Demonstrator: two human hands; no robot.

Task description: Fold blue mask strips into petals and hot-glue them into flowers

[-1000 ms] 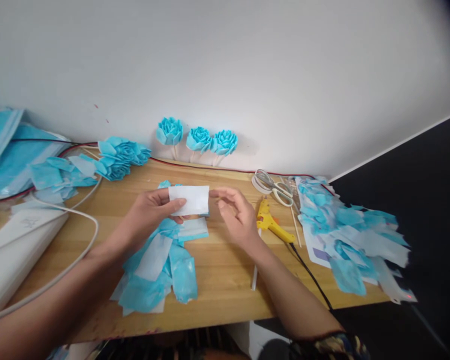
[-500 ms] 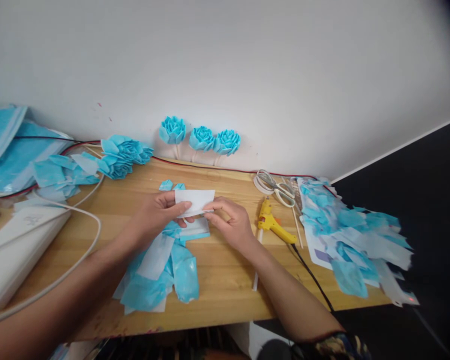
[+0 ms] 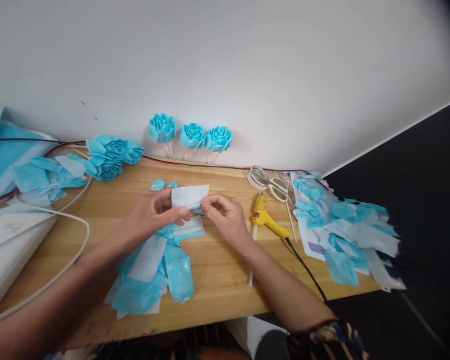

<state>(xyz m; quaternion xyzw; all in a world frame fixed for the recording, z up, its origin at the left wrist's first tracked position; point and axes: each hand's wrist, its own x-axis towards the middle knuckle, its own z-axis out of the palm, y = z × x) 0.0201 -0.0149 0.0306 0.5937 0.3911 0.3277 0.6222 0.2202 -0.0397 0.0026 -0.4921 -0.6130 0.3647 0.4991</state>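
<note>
A white and blue mask-fabric piece [image 3: 189,196] is held above the wooden table [image 3: 217,260], a little past the table's middle. My left hand [image 3: 153,216] pinches its left lower edge with thumb and fingers closed. From the right, my right hand [image 3: 225,216] pinches the piece's lower right corner, where a blue fold shows. Directly below the hands lies a heap of blue and white fabric strips [image 3: 153,270].
Three blue fabric roses [image 3: 189,136] lean on the wall; more flowers [image 3: 110,156] lie left. A yellow glue gun [image 3: 266,220], scissors [image 3: 268,181], thin sticks and a pile of blue scraps [image 3: 341,230] sit right. A white box [image 3: 11,240] and cable lie left.
My right hand came in from open and apart to pinch the fabric piece's right corner. The piece's lower edge is now turned up, showing blue. The view shifted slightly.
</note>
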